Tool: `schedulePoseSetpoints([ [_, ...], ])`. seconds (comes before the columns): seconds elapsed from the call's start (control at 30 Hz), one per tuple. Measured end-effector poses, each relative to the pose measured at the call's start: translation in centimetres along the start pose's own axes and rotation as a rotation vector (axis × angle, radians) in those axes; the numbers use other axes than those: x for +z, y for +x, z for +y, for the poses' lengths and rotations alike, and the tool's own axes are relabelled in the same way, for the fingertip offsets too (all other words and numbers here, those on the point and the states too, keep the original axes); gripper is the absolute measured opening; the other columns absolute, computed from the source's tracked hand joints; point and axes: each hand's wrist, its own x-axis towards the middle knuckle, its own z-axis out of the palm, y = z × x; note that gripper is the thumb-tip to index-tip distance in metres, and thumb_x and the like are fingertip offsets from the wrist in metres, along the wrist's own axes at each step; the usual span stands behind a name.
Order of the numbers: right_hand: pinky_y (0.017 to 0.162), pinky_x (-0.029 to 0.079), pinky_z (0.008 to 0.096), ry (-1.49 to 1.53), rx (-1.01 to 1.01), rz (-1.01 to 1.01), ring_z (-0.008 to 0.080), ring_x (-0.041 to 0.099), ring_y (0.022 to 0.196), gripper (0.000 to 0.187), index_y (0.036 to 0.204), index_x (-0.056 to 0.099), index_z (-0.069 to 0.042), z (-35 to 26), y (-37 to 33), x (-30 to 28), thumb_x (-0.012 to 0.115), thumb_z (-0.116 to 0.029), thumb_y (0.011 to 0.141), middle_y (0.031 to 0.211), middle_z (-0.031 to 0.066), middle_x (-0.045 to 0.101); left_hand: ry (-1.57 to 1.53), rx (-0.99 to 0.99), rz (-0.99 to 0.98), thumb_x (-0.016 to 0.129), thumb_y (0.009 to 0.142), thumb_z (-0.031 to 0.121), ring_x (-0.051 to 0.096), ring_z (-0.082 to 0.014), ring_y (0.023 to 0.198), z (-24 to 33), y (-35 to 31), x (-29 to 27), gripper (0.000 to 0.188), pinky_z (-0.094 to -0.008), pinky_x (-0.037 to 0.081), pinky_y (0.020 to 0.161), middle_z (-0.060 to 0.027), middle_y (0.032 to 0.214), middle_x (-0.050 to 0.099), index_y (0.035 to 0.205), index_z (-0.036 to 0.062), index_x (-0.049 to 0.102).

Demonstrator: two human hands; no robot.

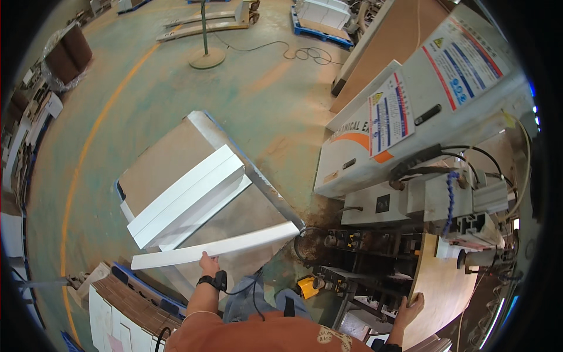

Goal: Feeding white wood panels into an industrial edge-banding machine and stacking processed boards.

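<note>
My left hand [209,264] is closed on the near long edge of a white strip-shaped panel [246,239]. The panel lies slanted across a pallet stack topped with a brown sheet [167,161]. Beyond it, several long white panels [187,190] rest on the same stack, one over another. On the right, my right hand [410,310] touches the left edge of a light wooden worktop [440,287]. Its thumb and fingers are apart, and no loose object shows in it.
A grey machine [363,158] with warning signs, hoses and cables stands close on the right. A yellow object [307,287] sits low beside my legs. White panels and brown boards [132,302] are stacked at lower left. Farther off are a round-based stand [206,57] and a pallet truck [205,24].
</note>
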Motion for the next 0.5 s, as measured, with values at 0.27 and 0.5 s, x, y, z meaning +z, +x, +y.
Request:
schedulePoseSetpoints([
  [0.27,0.072,0.034,0.0355,-0.203,0.008,0.05,0.0279,0.04,0.079,0.031,0.087,0.041,0.002,1.0,-0.1,0.6,0.051,0.007,0.059,0.082,0.0141,0.04,-0.248,-0.02,0.064,0.044,0.082,0.017,0.051,-0.0304,0.088,-0.9,12.3,4.2,0.032,-0.0386,0.048,0.072,-0.0157,0.1,0.046,0.105,-0.0039,0.037],
  [0.5,0.065,0.039,0.0366,-0.397,-0.03,0.002,0.0267,0.046,0.07,0.029,0.085,0.048,0.007,-4.3,0.3,1.3,0.058,-0.006,0.061,0.076,0.0167,0.049,-0.274,0.005,0.128,0.048,0.08,0.014,0.056,-0.0255,0.063,-4.1,25.2,5.3,0.031,-0.0301,0.053,0.056,-0.0162,0.085,0.051,0.101,-0.0055,0.037],
])
